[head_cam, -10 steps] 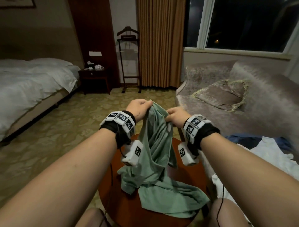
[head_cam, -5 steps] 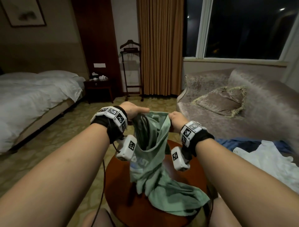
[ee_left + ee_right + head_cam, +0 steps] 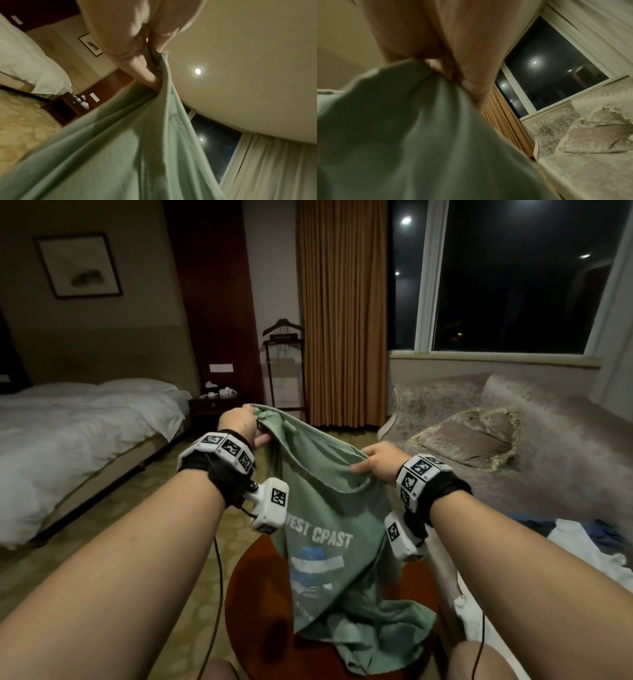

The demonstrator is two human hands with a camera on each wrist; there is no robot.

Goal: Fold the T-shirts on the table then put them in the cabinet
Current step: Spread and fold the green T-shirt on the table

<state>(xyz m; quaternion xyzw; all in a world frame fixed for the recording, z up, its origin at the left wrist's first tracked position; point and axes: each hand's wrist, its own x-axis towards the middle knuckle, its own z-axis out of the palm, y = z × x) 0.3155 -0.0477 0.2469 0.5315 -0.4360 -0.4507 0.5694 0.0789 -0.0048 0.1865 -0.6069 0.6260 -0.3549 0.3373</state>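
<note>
The left hand [image 3: 241,421] grips the top edge of the green T-shirt [image 3: 325,529], with the fingers curled around a bunch of the cloth; the left wrist view shows the fabric pinched tight between the fingers [image 3: 145,75]. The right hand [image 3: 376,460] also holds this top edge, the fingers closed over the cloth. Both hands are above the round wooden table [image 3: 253,594], and the left one is higher and farther from the person than the right one, so the edge between them slopes down toward the right.

From the hands the shirt hangs straight down, so its long axis is vertical. The printed side faces the person. The lower part is not in the air: it lies crumpled on the table, on the side nearer to the person.

I judge that the shirt is being opened for the first fold, and that neither hand is better placed for it. Right of the table, more clothes [image 3: 582,546], white and blue, lie on the sofa [image 3: 565,446].
</note>
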